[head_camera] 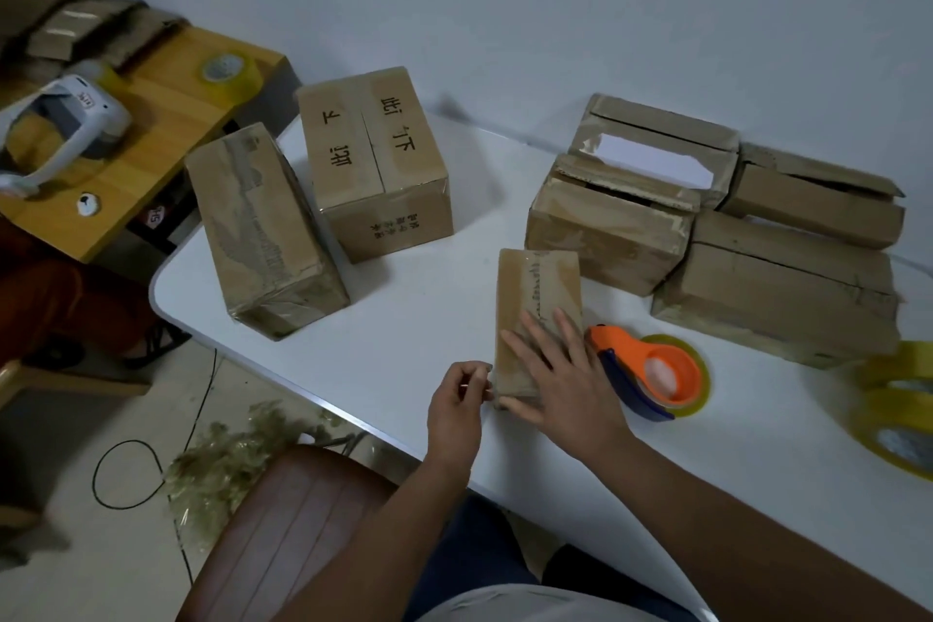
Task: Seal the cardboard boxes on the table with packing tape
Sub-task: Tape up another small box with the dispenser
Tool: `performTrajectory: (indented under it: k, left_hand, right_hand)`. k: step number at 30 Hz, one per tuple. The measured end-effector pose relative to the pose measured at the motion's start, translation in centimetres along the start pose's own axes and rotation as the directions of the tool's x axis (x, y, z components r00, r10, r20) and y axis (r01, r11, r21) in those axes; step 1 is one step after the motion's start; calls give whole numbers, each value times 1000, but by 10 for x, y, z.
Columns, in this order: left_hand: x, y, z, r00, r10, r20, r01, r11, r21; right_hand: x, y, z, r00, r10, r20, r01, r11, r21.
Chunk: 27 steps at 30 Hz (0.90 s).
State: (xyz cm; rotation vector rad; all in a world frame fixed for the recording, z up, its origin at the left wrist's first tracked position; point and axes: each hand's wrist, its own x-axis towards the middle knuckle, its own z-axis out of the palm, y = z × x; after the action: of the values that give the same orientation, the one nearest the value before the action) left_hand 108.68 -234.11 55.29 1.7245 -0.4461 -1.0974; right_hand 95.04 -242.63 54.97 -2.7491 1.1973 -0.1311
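A small taped cardboard box point(535, 288) lies near the front edge of the white table point(404, 318). My right hand point(560, 379) rests flat on its near end with fingers spread. My left hand point(457, 407) is at the box's near left corner, fingers curled, pinching what looks like the tape end there. An orange and blue tape dispenser point(651, 376) with a roll of clear tape lies just right of the box. Two sealed boxes, a long one point(262, 227) and a printed one point(376, 162), stand at the left. Several boxes with open flaps point(717, 227) are grouped at the right.
Two yellowish tape rolls point(898, 409) lie at the table's right edge. A wooden side table point(151, 136) at the left carries another tape roll point(229, 76) and a white device point(60, 121). A brown chair point(293, 530) and crumpled plastic film point(227, 455) sit below the table edge.
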Motion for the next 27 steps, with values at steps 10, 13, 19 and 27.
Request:
performTrajectory:
  k: [10,13,19,27]
  left_hand:
    - [19,-7,25,993,-111,35,111,994,-2]
    - [27,-4,21,957,-283,68,282,959,20]
    - [11,10,4,974,-225,-21,223,974,-45]
    - [-5,15,0,957,73,282,-209,846,491]
  right_hand:
    - [3,-4,-5,996,59,64,-59,998,2]
    - [4,-3,-8,994,54,91,-53,998,-12]
    - [5,-2,-10,986,51,161,-46,998,-34]
    - [5,-2,-10,984,55,168,-54,998,-12]
